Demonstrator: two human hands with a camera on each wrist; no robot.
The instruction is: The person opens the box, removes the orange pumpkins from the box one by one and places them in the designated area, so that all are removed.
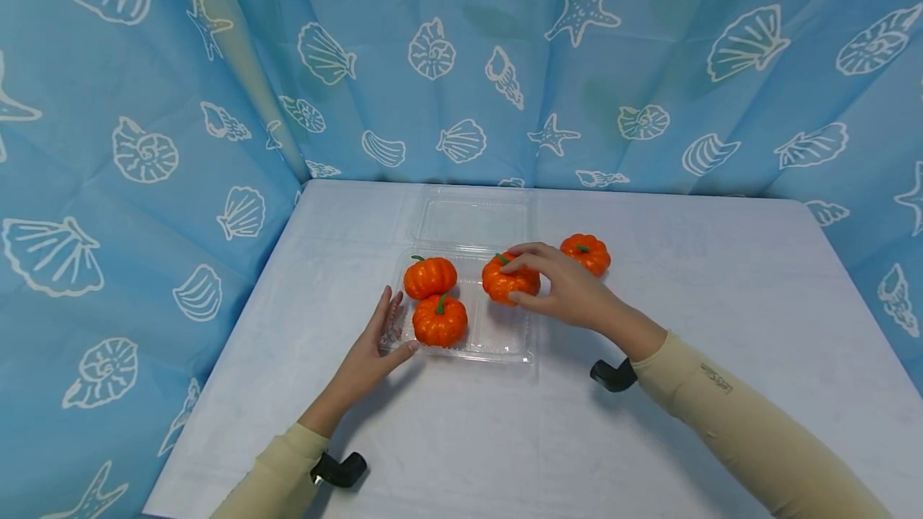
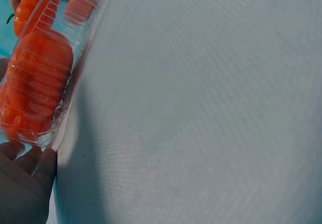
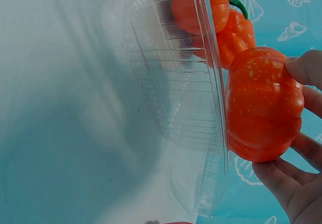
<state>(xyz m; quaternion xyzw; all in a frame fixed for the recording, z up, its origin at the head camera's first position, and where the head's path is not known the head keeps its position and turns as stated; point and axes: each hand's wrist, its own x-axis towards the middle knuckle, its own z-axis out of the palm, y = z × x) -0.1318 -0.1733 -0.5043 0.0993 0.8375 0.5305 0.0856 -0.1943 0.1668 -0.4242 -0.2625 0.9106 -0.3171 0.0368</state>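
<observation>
Head view: a clear tray [image 1: 505, 343] with its lid hinged open at 12 o'clock sits mid-worktop [image 1: 685, 423]. Right hand [image 1: 570, 291] has its grip clamped round a pumpkin [image 1: 508, 283], fingers over the top and thumb on the near side, at the tray's 2 o'clock corner, over the rim. Whether this pumpkin rests on the tray floor cannot be told. Two more pumpkins lie inside the tray: one at 10 o'clock [image 1: 429, 276], one at 7 o'clock [image 1: 440, 320], touching each other. A fourth pumpkin [image 1: 586, 253] sits on the worktop outside the tray, just beyond the right hand at 1 o'clock. Left hand [image 1: 375, 347] lies with fingers straight against the tray's 9 o'clock wall, thumb at the near corner; grip apart, holding nothing. Blue shell-print curtain [image 1: 144, 142] behind and on both sides.

Left wrist view: palm [image 2: 22, 183] at the tray corner [image 2: 53, 133]; orange shapes show through the clear wall.

Right wrist view: fingers [image 3: 302, 68] and palm wrap the pumpkin [image 3: 261, 103] just beside the tray rim [image 3: 214, 83].
</observation>
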